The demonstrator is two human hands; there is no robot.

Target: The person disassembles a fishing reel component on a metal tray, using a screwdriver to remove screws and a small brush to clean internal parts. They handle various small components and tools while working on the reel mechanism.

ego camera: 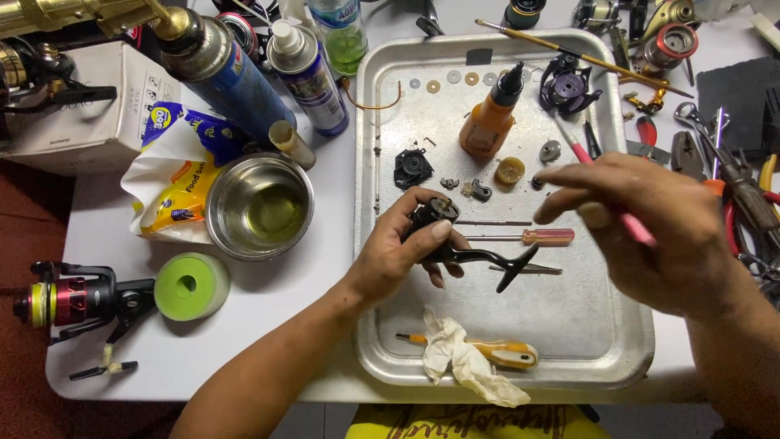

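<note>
My left hand (405, 252) grips a black fishing reel body (435, 213) with its long foot (496, 264) sticking out to the right, held just above a metal tray (569, 341). My right hand (650, 228) holds a thin pink-handled tool (605, 183) that points up and left over the tray, a little to the right of the reel body. On the tray lie an orange oil bottle (490, 114), small black reel parts (413, 168), a row of washers (455, 80), a small screwdriver with an orange handle (528, 236) and a crumpled white rag (467, 362).
A steel bowl of yellowish liquid (260, 205), spray cans (219, 69), a green foam roll (191, 286) and a red-and-black spinning reel (77, 299) sit on the left. Pliers and hand tools (731, 171) crowd the right edge. More reel parts lie along the back.
</note>
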